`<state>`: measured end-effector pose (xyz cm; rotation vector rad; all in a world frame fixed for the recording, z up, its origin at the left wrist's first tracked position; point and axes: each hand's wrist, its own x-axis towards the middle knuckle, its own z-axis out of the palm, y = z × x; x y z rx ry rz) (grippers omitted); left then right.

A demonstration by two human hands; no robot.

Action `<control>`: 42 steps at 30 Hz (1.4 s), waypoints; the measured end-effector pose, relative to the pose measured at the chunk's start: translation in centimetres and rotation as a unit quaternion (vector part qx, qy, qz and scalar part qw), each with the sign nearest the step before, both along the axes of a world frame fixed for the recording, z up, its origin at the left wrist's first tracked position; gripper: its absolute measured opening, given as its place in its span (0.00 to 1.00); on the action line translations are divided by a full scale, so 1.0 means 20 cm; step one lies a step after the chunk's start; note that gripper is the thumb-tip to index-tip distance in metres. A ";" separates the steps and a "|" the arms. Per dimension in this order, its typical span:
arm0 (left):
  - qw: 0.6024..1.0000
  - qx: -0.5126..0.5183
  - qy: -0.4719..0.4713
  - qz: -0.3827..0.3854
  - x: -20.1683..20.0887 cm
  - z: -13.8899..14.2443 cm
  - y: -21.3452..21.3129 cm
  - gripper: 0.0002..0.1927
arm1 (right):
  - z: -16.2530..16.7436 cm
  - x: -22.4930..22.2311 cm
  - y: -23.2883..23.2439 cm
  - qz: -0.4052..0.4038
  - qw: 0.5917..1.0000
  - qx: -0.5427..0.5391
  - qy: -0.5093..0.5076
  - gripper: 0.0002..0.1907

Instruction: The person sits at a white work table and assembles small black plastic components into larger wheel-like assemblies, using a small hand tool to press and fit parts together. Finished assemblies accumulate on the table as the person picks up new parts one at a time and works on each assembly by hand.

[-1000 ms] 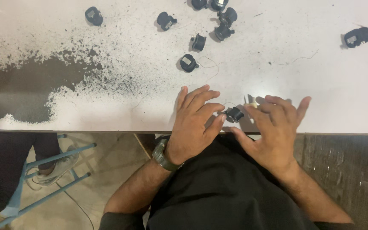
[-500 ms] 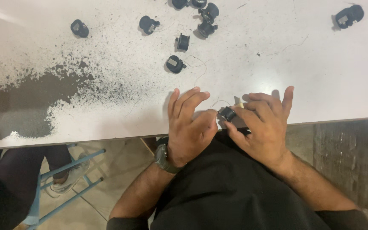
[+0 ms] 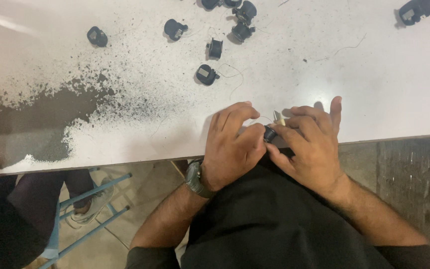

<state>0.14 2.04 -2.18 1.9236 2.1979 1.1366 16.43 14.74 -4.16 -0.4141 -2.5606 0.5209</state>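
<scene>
Both hands meet at the near edge of a white table (image 3: 374, 89). My left hand (image 3: 232, 147) and my right hand (image 3: 309, 147) pinch one small black round part (image 3: 269, 133) between their fingertips. A small pale pointed tool (image 3: 277, 118) sticks up from my right hand's fingers. A dark watch (image 3: 193, 179) is on my left wrist. Several more small black parts (image 3: 206, 74) lie scattered farther up the table, some with thin wires trailing from them.
A big patch of worn, speckled dark surface (image 3: 51, 124) covers the table's left side. One black part (image 3: 414, 11) lies at the far right. Below the table edge, at the left, stand a blue metal stool frame (image 3: 90, 209) and another person's shoe (image 3: 88, 211).
Both hands have stayed together on the black part with only slight finger shifts. The view has moved a little, so the table parts sit higher in the picture.
</scene>
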 end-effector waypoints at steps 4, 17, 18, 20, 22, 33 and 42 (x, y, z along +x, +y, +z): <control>0.997 0.001 -0.081 0.014 -0.05 0.05 0.02 0.12 | 0.01 0.00 0.00 0.002 1.000 -0.012 0.010 0.18; 0.995 -0.040 0.022 -0.088 -0.09 0.02 -0.04 0.14 | 0.02 0.00 0.01 0.013 1.000 -0.021 0.006 0.18; 0.995 -0.040 0.015 -0.086 -0.09 0.02 -0.03 0.13 | 0.02 0.00 0.01 0.021 1.000 -0.018 -0.002 0.18; 0.995 -0.045 -0.028 -0.081 -0.08 0.02 -0.02 0.10 | 0.02 0.00 0.00 0.016 1.000 -0.024 0.009 0.18; 0.994 -0.050 -0.071 -0.064 -0.07 0.04 0.00 0.07 | 0.01 -0.01 0.00 0.021 0.999 -0.019 0.013 0.18; 0.984 -0.030 -0.164 -0.066 -0.12 0.16 -0.02 0.11 | 0.01 0.01 0.01 0.025 0.999 -0.019 0.017 0.17; 0.996 -0.038 -0.049 -0.068 -0.08 0.04 -0.05 0.10 | 0.02 -0.01 0.00 0.019 0.999 -0.044 0.010 0.17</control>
